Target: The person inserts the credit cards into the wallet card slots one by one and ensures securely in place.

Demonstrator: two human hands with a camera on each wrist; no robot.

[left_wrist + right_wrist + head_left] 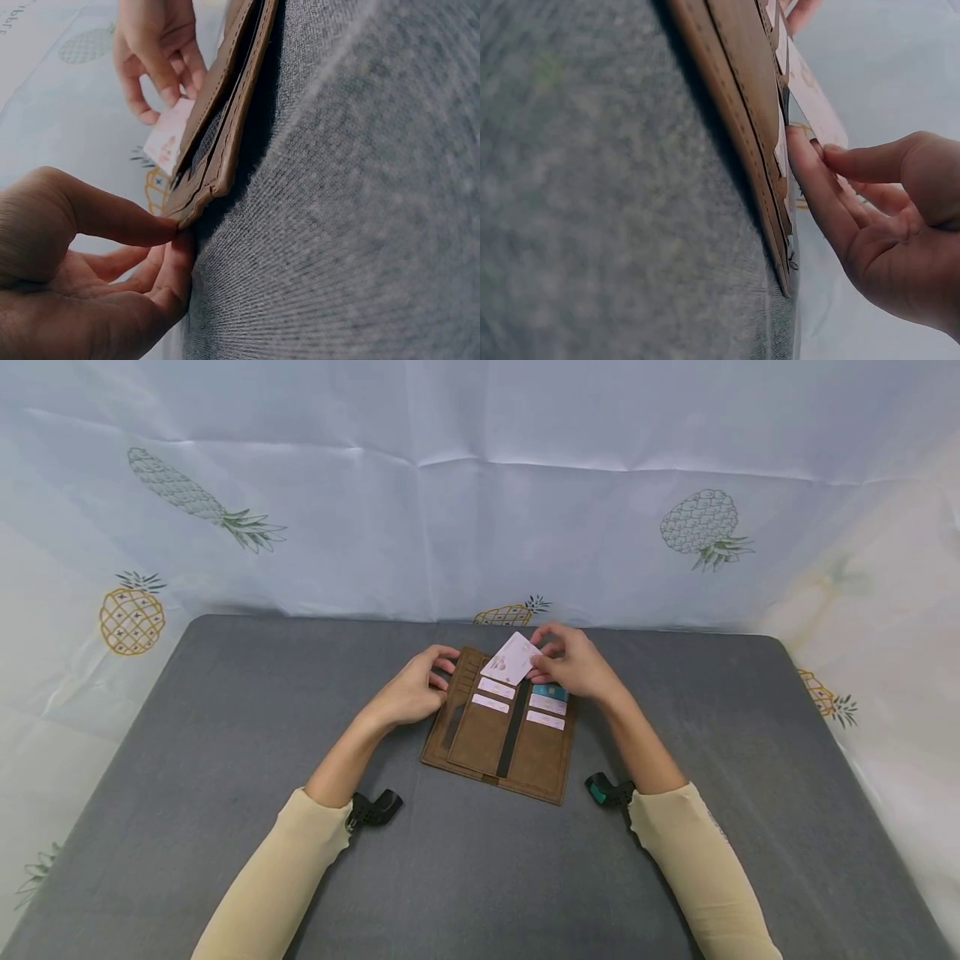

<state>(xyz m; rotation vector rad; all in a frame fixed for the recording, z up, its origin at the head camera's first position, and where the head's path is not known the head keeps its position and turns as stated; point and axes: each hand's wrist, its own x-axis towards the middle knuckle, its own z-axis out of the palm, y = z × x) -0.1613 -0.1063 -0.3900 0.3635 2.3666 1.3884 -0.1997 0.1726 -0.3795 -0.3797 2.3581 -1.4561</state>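
A brown wallet (480,739) lies unfolded on the grey table, with a dark strip down its middle. Several pale cards (546,720) and a blue card (551,692) show in its slots. My right hand (573,662) pinches a pinkish-white card (512,658) by its right edge, thumb against fingers, over the wallet's upper part. At the wallet's left edge, my left hand (414,687) grips the border; the left wrist view has the thumb (142,225) on top and the fingers below. Between the right thumb and fingertips (836,150), the card stands tilted above the slots.
The grey cloth-covered table (225,760) spreads around the wallet. A pale curtain (450,543) printed with pineapples hangs behind the table's far edge. Black wrist devices (375,810) are worn on both forearms, near the cuffs of the beige sleeves (277,868).
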